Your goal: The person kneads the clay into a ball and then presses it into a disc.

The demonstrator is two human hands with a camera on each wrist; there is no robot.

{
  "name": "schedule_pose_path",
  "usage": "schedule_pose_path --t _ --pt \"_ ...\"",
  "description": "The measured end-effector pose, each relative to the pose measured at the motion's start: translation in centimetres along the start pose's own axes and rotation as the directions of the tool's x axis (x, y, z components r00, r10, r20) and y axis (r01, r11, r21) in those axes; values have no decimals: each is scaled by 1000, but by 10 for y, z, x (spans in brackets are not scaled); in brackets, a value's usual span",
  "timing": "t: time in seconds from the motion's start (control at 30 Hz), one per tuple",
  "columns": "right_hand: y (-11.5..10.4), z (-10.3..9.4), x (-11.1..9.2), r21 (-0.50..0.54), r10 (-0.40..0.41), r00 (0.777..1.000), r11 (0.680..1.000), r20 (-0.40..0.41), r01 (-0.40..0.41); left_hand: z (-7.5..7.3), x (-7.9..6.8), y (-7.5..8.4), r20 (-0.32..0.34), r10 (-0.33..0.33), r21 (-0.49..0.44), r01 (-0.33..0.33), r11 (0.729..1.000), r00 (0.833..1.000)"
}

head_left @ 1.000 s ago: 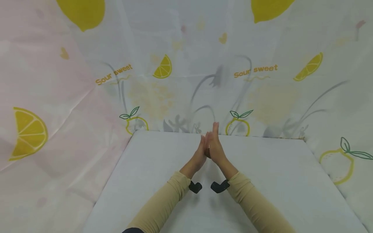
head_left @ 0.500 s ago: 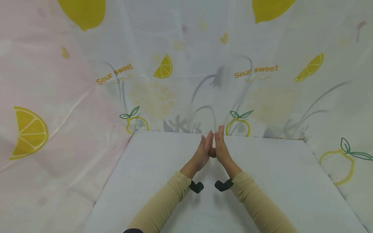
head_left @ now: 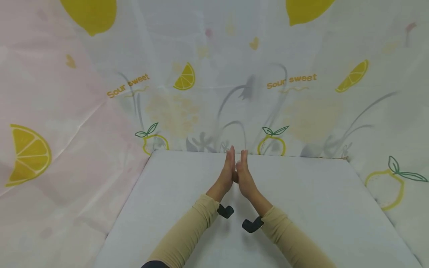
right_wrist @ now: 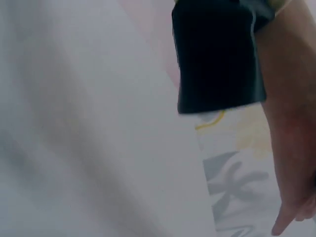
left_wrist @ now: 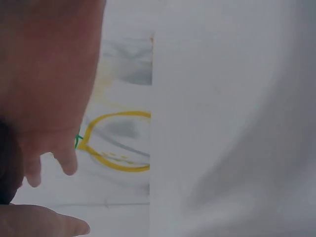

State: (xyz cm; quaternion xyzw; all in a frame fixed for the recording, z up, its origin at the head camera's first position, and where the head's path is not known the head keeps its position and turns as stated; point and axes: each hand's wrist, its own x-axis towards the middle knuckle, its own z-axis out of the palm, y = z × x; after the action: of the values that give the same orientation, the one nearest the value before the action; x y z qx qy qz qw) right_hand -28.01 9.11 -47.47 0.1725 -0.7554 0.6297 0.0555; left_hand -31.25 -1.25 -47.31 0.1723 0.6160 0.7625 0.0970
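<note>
In the head view, a small, rounded brown lump sits between the palms, partly hidden. Its material is too small to make out. My left hand stands on edge with straight fingers pointing away, its palm against the lump's left side. Facing it, my right hand presses from the right, fingers also straight. Both hands are raised above the white tabletop. The left wrist view has a dark rounded shape cut off at its left edge, beside fingers.
Black wrist-worn pieces hang inside both beige sleeves. A lemon-printed cloth rises behind the table's far edge and along its sides. One black piece fills the upper part of the right wrist view.
My right hand has slid back toward the body while the left has edged forward, so their fingertips are nearly level. Hands and brown lump shifted right, then back left.
</note>
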Motion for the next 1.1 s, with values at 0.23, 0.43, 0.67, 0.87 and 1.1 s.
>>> schedule_pose_path --t 0.23,0.43,0.67,0.87,1.1 --pt "-8 9 -2 -52 -83 997 995 -5 82 -4 -2 -6 -56 -38 42 41 998 998" --pt "-7 6 9 -145 -103 993 985 -52 94 0 -5 -11 -46 -53 5 53 999 998" --pt "-10 -3 26 -159 -129 987 981 -93 113 3 -12 -19 38 -62 56 60 997 997" --pt "-4 -17 35 -162 -83 990 985 -114 64 6 -10 -16 143 -4 31 -1 1000 990" --pt "9 -25 35 -94 14 997 995 -71 -21 7 -9 -7 155 3 -10 -1 1000 988"
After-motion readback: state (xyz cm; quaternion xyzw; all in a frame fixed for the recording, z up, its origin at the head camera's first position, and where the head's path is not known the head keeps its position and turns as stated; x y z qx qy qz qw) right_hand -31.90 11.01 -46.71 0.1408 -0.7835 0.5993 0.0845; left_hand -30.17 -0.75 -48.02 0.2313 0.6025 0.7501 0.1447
